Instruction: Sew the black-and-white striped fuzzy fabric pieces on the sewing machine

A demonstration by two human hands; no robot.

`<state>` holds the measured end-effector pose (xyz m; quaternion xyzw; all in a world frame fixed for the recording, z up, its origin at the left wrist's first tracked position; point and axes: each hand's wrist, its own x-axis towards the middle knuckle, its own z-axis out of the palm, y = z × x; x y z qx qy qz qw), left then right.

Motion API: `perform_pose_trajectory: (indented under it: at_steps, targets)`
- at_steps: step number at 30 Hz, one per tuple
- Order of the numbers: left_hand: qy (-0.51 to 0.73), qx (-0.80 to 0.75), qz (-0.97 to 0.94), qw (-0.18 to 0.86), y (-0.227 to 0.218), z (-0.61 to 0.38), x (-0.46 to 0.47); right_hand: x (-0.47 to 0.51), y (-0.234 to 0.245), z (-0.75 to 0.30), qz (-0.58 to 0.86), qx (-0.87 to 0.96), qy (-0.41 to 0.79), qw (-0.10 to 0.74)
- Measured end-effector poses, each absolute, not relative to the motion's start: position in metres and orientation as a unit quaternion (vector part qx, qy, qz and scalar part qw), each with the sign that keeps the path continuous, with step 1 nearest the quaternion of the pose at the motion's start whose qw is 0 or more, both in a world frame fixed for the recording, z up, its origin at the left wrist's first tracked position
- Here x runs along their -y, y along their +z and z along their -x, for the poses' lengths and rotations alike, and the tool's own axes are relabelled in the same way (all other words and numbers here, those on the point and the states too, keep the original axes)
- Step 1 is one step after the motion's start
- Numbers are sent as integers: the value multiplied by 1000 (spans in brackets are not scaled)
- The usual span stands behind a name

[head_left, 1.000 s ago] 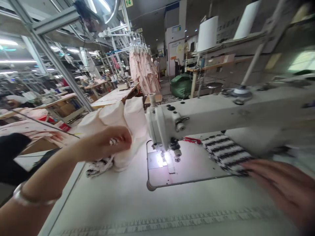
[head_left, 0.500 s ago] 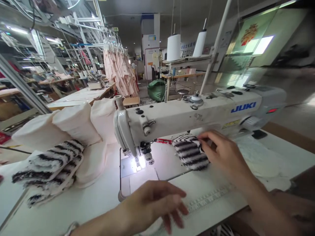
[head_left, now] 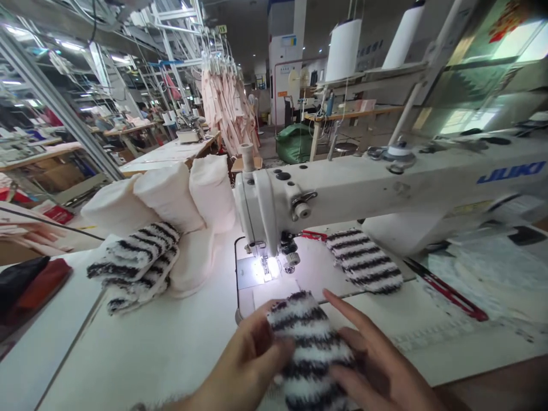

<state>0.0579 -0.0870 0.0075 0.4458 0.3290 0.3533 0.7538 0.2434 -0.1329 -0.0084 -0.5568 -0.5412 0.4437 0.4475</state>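
My left hand (head_left: 248, 365) and my right hand (head_left: 377, 365) both grip a fuzzy black-and-white striped fabric piece (head_left: 310, 348), holding it just in front of the lit needle plate (head_left: 265, 274) of a white JUKI sewing machine (head_left: 385, 182). A second stack of striped pieces (head_left: 363, 260) lies under the machine arm on the right. More striped pieces (head_left: 137, 262) sit at the left, beside a pile of cream fabric pieces (head_left: 171, 200).
Red-handled scissors (head_left: 445, 288) lie on the table at the right. A dark red and black object (head_left: 29, 282) sits at the left edge. White thread cones (head_left: 342, 48) stand behind the machine. Pink garments (head_left: 222, 108) hang in the background near other worktables.
My right hand lifted a striped piece from the stack under the machine arm and brought it forward. My left hand joined it, and both now hold the piece before the needle.
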Motion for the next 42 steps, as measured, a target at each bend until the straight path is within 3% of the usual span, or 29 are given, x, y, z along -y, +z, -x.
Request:
perform_pose_trajectory:
  at_steps: [4, 8, 16, 20, 28, 42]
  targets:
    - [308, -422, -591, 615, 11, -30, 63, 109, -5, -225, 563, 593, 434, 378]
    - [216, -467, -655, 554, 16, 1, 55, 106, -4, -207, 533, 696, 379, 296]
    - [201, -525, -667, 489, 27, 16, 49, 104, -5, -191, 504, 731, 340, 309]
    - [138, -528, -688, 478, 26, 15, 39, 105, -8, -190, 523, 733, 315, 298]
    - [57, -528, -801, 277, 33, 12, 31, 112, -16, -186, 519, 762, 266, 282]
    - [-3, -548, -784, 292, 35, 1, 12, 117, -37, -182, 495, 823, 106, 258]
